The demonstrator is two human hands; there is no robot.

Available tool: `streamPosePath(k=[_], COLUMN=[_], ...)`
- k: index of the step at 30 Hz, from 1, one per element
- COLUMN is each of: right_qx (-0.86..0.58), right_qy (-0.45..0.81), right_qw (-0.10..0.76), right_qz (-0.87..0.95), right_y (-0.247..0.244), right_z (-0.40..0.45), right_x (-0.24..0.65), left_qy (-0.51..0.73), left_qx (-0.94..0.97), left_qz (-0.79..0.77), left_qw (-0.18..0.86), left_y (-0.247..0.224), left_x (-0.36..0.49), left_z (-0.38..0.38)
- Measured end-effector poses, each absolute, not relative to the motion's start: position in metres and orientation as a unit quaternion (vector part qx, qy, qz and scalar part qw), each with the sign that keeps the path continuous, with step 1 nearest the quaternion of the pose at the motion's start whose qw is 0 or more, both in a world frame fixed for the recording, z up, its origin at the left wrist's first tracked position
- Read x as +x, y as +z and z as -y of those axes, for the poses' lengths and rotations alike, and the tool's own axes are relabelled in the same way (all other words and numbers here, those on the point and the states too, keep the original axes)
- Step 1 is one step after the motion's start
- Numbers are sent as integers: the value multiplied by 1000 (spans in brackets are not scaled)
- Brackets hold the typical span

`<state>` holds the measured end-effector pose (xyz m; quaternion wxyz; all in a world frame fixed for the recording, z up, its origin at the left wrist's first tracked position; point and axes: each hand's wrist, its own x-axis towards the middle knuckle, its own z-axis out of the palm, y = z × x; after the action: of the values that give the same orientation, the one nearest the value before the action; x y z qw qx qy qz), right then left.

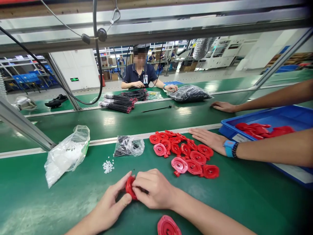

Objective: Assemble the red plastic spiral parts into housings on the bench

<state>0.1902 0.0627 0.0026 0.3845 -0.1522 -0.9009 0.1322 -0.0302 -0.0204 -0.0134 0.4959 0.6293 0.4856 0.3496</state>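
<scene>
While the left hand (106,202) grips 1 rounded, glossy red disc (130,188) between thumb and fingers, the right hand (153,189) has its fingertips bunched on the disc's right side. Beyond the disc to the right lie over 12 ridged red parts (197,157), overlapped; 1 single red part (168,226) is nearer than it. Beyond it leftward, the smooth green worktop (31,202) carries loose white bits (108,165), 1 crinkled black-filled bag (129,146) and 1 clear white-filled bag (67,155).
</scene>
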Motion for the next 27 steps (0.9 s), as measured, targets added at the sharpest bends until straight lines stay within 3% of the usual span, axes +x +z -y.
streamPosePath(k=[6,9,13,17,27], right_qx=[-391,-473,-389,-325,-350], right_qy=[-65,-97,-21,32,98], right_qw=[130,95,174,161,143], right_qz=[909,871,904,932,921], right_y=[22,25,12,-4,-6], right_z=[-86,-92,-80,-65,-66], right_x=[226,232,216,197,193], left_qy=[360,352,280,244,270], left_qx=[743,731,757,778,731], left_qz=[-553,-585,-590,-577,-625], left_qw=[117,18,33,48,40], left_y=[-4,2,2,-1,-7], left_x=[-64,-94,-119,-122,-119], left_z=[-7,-29,-47,-54,-66])
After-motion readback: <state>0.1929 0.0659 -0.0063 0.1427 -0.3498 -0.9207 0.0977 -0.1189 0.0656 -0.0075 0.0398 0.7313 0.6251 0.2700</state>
